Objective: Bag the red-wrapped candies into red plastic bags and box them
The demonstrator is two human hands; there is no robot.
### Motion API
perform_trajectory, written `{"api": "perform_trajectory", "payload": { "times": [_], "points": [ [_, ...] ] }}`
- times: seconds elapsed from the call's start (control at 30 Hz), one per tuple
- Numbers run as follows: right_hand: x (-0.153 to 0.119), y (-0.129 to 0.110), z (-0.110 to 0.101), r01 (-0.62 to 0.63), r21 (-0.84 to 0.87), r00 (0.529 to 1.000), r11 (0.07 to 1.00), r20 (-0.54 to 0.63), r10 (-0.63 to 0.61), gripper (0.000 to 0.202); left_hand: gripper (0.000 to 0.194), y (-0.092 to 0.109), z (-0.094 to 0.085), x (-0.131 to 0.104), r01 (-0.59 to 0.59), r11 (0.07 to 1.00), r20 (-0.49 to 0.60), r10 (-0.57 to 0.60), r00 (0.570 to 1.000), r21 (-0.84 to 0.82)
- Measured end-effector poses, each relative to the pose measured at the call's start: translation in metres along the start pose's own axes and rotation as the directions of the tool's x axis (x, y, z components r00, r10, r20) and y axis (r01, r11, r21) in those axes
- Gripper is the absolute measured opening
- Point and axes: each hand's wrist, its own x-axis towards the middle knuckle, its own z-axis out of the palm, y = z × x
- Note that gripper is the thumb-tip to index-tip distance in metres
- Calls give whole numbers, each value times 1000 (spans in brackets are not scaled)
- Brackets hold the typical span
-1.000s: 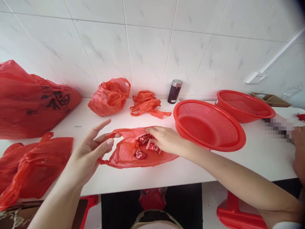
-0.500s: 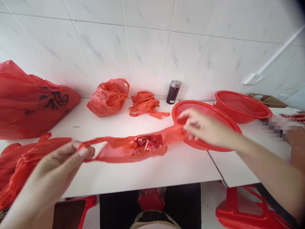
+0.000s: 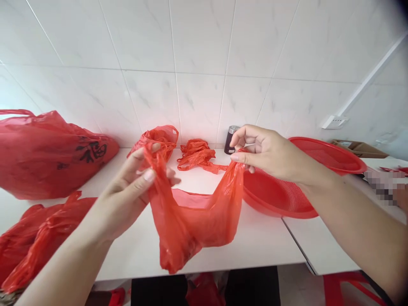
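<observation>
A thin red plastic bag (image 3: 197, 221) hangs between my two hands, its handles lifted and its lower part drooping near the table's front edge. My left hand (image 3: 137, 182) pinches one handle between thumb and fingers. With thumb and fingertips, my right hand (image 3: 258, 153) grips the other handle, in front of a dark thermos (image 3: 228, 142). Dark shapes show faintly through the bag's lower left corner; the contents themselves are hidden. Behind my right forearm is a red plastic basket (image 3: 277, 193), partly covered by it.
A large red bag with black characters (image 3: 63, 157) stands at the left, another red bag (image 3: 41, 233) in front. Crumpled red bags (image 3: 197, 155) lie by the tiled wall. A second red basket (image 3: 328, 155) and a cardboard box (image 3: 360, 148) are at the right, near another person's blurred hand.
Both hands have raised the bag by its handles and come closer together. It was stretched sideways with small red packets visible inside; now it hangs upright and hides them. The view has tilted up.
</observation>
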Motion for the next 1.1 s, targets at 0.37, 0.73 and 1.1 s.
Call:
{"api": "perform_trajectory", "payload": {
  "times": [0.37, 0.73, 1.1],
  "points": [
    [3, -17, 64, 269, 76, 949, 960, 146, -278, 13, 28, -23, 36, 28, 158, 891, 223, -273, 936, 426],
    [-23, 21, 78, 73, 277, 974, 958, 188, -129, 10, 40, -37, 17, 34, 245, 929, 227, -311, 923, 278],
    [8, 78, 135, -112, 531, 985, 840, 170, 24, 38, 23, -51, 17, 22, 20, 691, 103, -136, 985, 722]
  ]
}}
